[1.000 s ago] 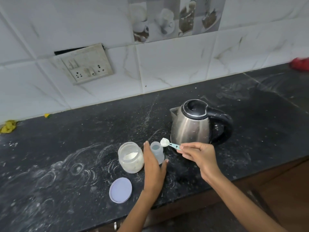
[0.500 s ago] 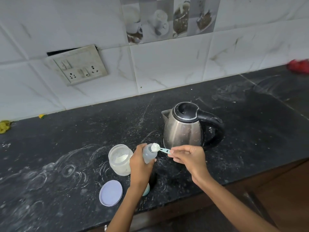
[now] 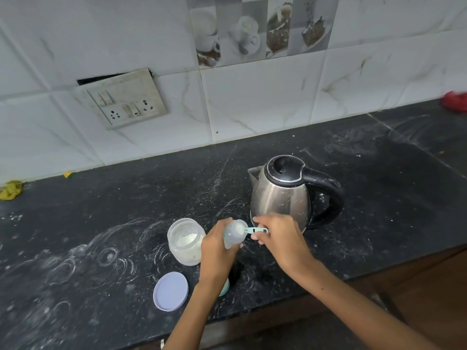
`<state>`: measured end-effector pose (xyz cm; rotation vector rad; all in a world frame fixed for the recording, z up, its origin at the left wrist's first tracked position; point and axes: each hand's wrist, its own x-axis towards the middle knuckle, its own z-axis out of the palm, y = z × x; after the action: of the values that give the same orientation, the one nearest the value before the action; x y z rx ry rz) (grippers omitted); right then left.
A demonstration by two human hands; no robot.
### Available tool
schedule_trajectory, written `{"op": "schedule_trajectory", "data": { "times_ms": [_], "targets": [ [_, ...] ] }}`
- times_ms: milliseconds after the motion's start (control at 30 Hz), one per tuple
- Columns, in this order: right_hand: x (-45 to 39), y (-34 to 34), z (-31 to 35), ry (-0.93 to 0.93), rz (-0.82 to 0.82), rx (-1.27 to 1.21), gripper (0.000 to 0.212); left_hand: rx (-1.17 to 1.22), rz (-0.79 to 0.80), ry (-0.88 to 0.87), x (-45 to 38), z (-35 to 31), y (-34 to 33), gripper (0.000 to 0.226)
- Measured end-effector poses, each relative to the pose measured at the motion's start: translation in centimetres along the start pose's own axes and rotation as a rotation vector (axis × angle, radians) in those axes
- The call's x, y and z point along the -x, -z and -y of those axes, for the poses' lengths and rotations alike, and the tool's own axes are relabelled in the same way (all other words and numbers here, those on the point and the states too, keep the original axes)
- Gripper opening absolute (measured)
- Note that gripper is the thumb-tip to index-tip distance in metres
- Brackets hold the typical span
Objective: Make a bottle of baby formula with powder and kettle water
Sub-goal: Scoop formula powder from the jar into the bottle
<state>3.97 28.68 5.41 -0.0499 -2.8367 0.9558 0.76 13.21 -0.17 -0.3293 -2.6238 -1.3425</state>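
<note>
My left hand [image 3: 217,251] grips a small clear baby bottle [image 3: 233,234], tilted with its open mouth toward the right. My right hand [image 3: 279,238] pinches the handle of a light blue scoop [image 3: 254,230], whose bowl of white powder sits at the bottle's mouth. Just left of the left hand stands an open jar of white formula powder [image 3: 185,241]. Its pale lilac lid [image 3: 171,291] lies flat on the counter in front. A steel kettle [image 3: 280,195] with a black lid and handle stands right behind my right hand.
The black stone counter [image 3: 101,223] is dusted with white powder rings. A teal item [image 3: 225,289] peeks from under my left wrist. A switch socket plate [image 3: 126,102] hangs on the tiled wall. A yellow rag [image 3: 11,189] lies far left, a red thing [image 3: 454,101] far right.
My left hand closed round the bottle, lifted and tilted it. My right hand brought the heaped scoop from beside the bottle to its mouth.
</note>
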Motion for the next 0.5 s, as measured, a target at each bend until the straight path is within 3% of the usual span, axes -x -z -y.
{"op": "schedule_trajectory", "data": {
  "times_ms": [100,167,267,433,500],
  "targets": [
    [-0.1,-0.1,0.3,0.128,0.018,0.2,0.009,-0.003,0.02,0.01,0.0,-0.2,-0.1,0.052],
    [-0.2,-0.2,-0.1,0.201,-0.036,0.272,0.011,0.005,0.042,0.028,0.0,-0.3,-0.1,0.057],
    [-0.3,-0.1,-1.0,0.331,-0.08,0.244,0.022,0.029,0.049,0.045,0.0,-0.2,-0.2,0.062],
    [-0.8,0.8,-1.8,0.505,0.067,0.206,0.024,0.078,0.059,0.07,0.0,0.3,-0.4,0.062],
    [-0.5,1.2,-1.5,0.566,0.038,0.147,0.024,0.131,0.063,0.079,0.0,0.4,-0.4,0.06]
  ]
}}
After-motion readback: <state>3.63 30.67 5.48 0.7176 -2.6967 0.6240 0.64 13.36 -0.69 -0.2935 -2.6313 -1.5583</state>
